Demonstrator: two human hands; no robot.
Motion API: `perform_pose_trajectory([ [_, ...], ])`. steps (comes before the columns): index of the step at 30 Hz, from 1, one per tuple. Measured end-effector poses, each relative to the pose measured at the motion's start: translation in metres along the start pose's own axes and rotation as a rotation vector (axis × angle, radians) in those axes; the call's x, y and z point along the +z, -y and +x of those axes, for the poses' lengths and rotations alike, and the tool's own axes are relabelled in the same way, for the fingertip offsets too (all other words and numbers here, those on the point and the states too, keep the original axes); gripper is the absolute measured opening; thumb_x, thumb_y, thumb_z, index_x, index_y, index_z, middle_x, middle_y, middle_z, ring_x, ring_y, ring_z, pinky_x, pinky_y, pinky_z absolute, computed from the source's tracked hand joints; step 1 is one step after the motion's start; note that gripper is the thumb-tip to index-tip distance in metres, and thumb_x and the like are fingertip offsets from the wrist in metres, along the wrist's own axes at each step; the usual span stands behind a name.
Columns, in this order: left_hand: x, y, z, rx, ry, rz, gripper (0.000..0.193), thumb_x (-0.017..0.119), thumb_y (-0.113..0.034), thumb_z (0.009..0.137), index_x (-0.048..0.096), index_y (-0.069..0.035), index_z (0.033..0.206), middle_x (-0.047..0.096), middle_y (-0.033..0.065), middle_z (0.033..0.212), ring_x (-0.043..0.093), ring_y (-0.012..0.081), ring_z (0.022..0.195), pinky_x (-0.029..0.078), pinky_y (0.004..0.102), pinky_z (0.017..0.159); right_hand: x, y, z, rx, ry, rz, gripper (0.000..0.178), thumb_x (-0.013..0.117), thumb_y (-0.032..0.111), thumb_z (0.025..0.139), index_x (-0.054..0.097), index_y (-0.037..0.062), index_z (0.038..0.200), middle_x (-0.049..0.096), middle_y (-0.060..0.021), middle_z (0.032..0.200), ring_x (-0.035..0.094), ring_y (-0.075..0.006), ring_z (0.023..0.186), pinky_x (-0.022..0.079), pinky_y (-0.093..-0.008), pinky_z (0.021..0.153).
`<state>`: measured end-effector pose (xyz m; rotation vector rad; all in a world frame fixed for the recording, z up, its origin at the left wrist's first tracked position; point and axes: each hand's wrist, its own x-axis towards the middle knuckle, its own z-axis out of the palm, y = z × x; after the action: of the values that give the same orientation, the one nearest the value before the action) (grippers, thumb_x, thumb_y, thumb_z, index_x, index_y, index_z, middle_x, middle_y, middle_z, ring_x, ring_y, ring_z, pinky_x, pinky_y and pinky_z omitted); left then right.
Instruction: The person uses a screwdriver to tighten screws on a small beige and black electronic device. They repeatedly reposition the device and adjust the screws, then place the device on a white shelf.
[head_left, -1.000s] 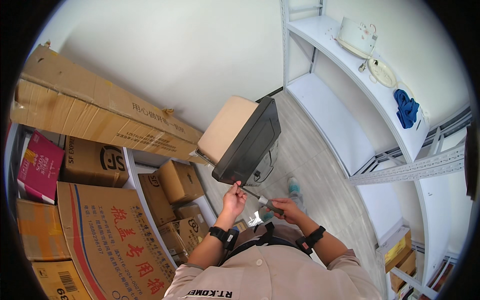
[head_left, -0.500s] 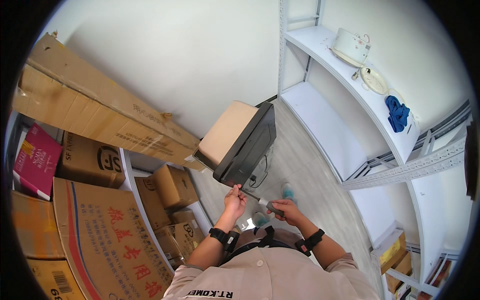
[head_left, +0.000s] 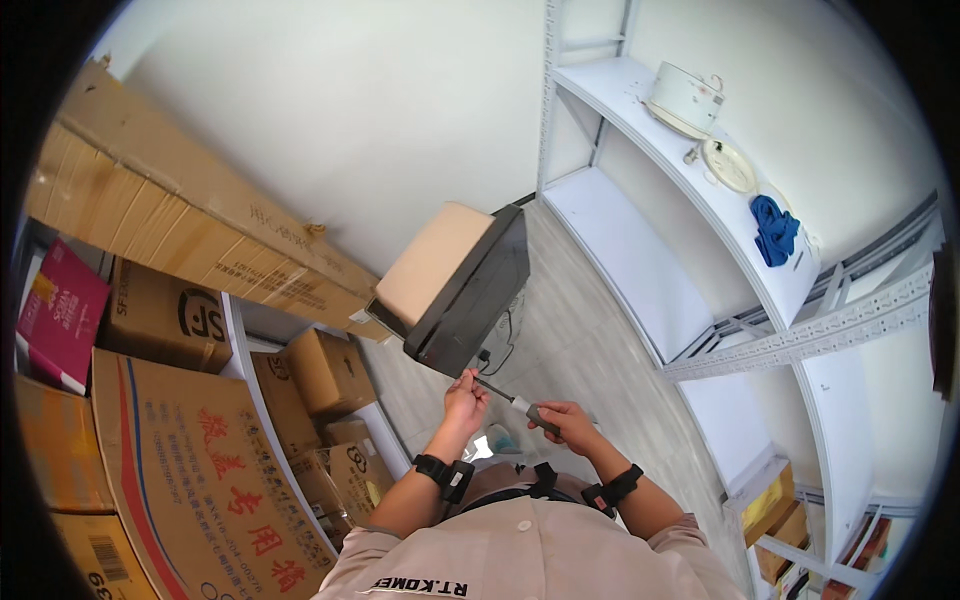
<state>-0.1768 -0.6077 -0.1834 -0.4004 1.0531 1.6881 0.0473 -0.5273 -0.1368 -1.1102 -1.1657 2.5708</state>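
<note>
My right hand [head_left: 562, 425] is wrapped round the grey and white handle of a screwdriver [head_left: 528, 407]. Its thin dark shaft slants up and left to my left hand [head_left: 465, 400], whose fingertips are pinched together at the shaft's tip. Whether a small part sits between those fingertips is too small to tell. Just beyond my left hand is a black box-shaped appliance [head_left: 480, 305] with a dark glossy side; a tan carton [head_left: 435, 258] rests against its far left side. A black cord with a plug [head_left: 486, 355] hangs or lies beside the appliance's lower edge.
White metal shelves [head_left: 630, 265] curve along the right, bearing a white pot-like appliance [head_left: 687, 97], a cream round part [head_left: 728, 166] and a blue cloth [head_left: 774, 232]. Cardboard boxes [head_left: 205, 450] fill the left shelves, with a long carton [head_left: 190, 200] above. Grey floor [head_left: 590, 340] lies between.
The whole view has shifted, so the appliance and shelves appear further left. Both hands keep their hold at the screwdriver. One of the two teal shoes has passed out of sight.
</note>
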Motion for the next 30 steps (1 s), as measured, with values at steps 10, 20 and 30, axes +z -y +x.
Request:
perform_pose_trajectory([
  [10, 0.146, 0.135, -0.032, -0.05, 0.167, 0.21, 0.018, 0.047, -0.024, 0.101, 0.055, -0.008, 0.099, 0.039, -0.0042, 0.066, 0.036, 0.0088, 0.058, 0.037, 0.0264, 0.057, -0.112, 0.025, -0.139, -0.195, -0.248, 0.042, 0.036, 0.054, 0.021, 0.094, 0.059, -0.0001, 0.123, 0.067, -0.006, 0.089, 0.044, -0.0062, 0.054, 0.036, -0.0206, 0.048],
  [20, 0.329, 0.287, -0.101, 0.014, 0.532, 0.282, 0.018, 0.048, -0.024, 0.1, 0.053, -0.007, 0.096, 0.041, -0.0034, 0.067, 0.036, 0.0089, 0.06, 0.036, 0.0257, 0.058, -0.263, 0.042, -0.346, -0.444, -0.463, 0.166, 0.034, 0.055, 0.019, 0.093, 0.059, -0.0027, 0.119, 0.068, -0.0082, 0.088, 0.044, -0.0068, 0.054, 0.037, -0.0218, 0.048],
  [30, 0.434, 0.383, -0.161, -0.607, 0.692, 0.462, 0.031, 0.047, -0.038, 0.1, 0.049, -0.013, 0.082, 0.041, -0.0024, 0.069, 0.038, 0.0119, 0.062, 0.037, 0.0266, 0.058, -0.319, 0.032, -0.428, -0.824, -0.573, 0.491, 0.034, 0.054, 0.016, 0.092, 0.056, -0.0022, 0.122, 0.067, -0.0173, 0.091, 0.045, -0.0109, 0.053, 0.036, -0.0233, 0.048],
])
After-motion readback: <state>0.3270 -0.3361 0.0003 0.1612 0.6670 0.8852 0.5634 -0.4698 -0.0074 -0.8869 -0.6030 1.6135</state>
